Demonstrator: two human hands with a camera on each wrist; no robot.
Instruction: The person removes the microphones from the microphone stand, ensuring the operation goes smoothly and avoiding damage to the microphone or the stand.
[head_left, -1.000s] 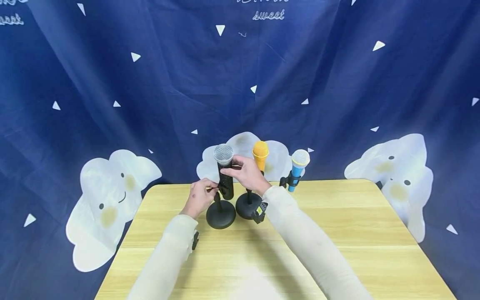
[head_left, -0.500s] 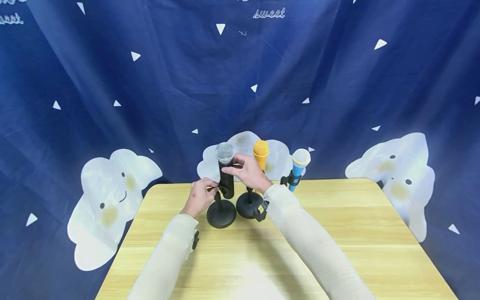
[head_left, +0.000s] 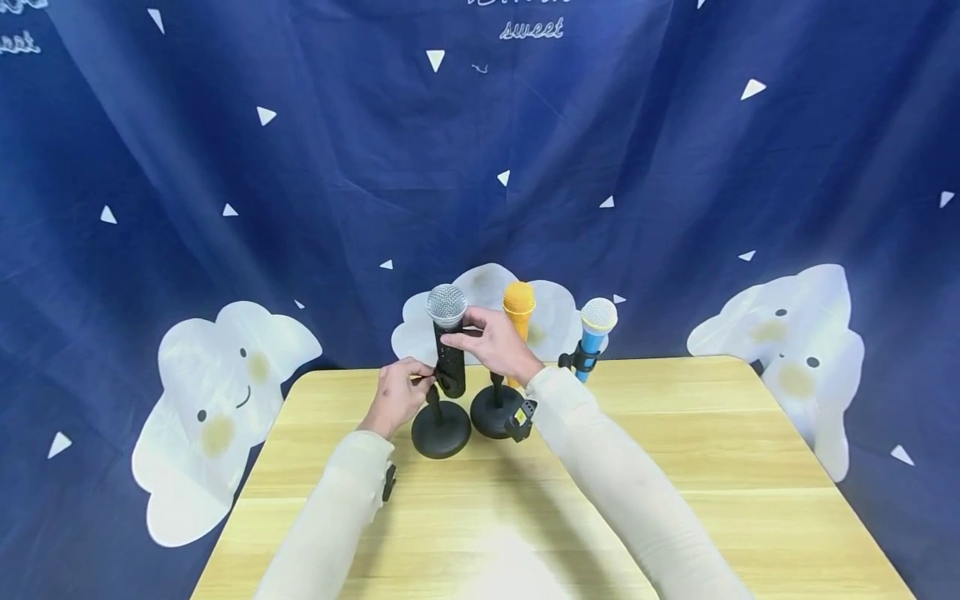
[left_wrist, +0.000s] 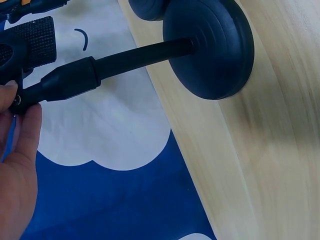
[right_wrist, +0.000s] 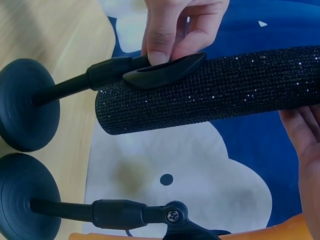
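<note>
My right hand (head_left: pixel 501 343) holds a black sparkly microphone (head_left: pixel 450 360) with a silver mesh head, fingers and thumb on its upper body. The microphone stands nearly upright in the head view. My left hand (head_left: pixel 397 398) pinches the joint just under the clip of a black desk microphone stand (left_wrist: pixel 72 80). In the right wrist view the dark clip (right_wrist: pixel 165 72) lies along the lower part of the microphone, touching its side. The stand's round base (head_left: pixel 441 430) rests on the table. Part of the right hand is hidden behind the microphone.
To the right, a second stand (head_left: pixel 491 412) bears a yellow microphone (head_left: pixel 519 302), partly covered by my right hand. Further right, a blue microphone (head_left: pixel 592 337) with a white head sits in a black clip. A blue curtain (head_left: pixel 480 183) hangs behind the wooden table (head_left: pixel 675 467).
</note>
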